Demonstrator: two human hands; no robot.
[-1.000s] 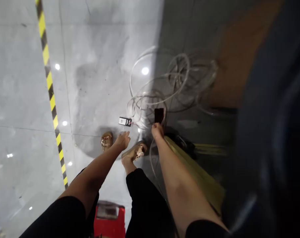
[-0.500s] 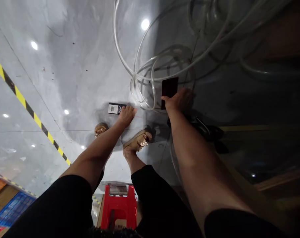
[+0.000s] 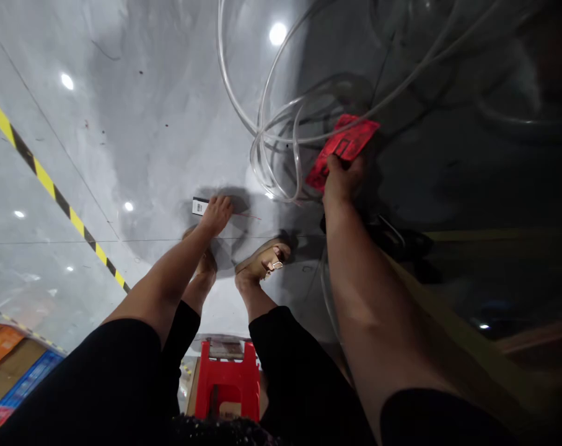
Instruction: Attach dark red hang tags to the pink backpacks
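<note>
My left hand [image 3: 218, 214] grips a small dark box with a white barcode label [image 3: 199, 206], low over the grey floor or on it; I cannot tell which. Its fingers cover the box's right part. My right hand [image 3: 346, 178] is closed on the lower edge of a flat red packet with dark print [image 3: 342, 148], which is tilted with its printed face up. Clear tubing [image 3: 261, 131] lies in loops between the hands, and one strand crosses in front of the packet's upper part.
Black-and-yellow tape [image 3: 52, 184] runs diagonally along the floor on the left. Close to my legs stands a red plastic stool [image 3: 229, 378]. My sandalled foot [image 3: 264, 259] is between my arms. A blue crate [image 3: 32, 375] and cardboard sit at lower left; a dark object [image 3: 404, 241] lies at right.
My left hand has shifted left with the box. My right hand has turned the flat packet, which looked dark before, so its red printed face shows, and moved it slightly right.
</note>
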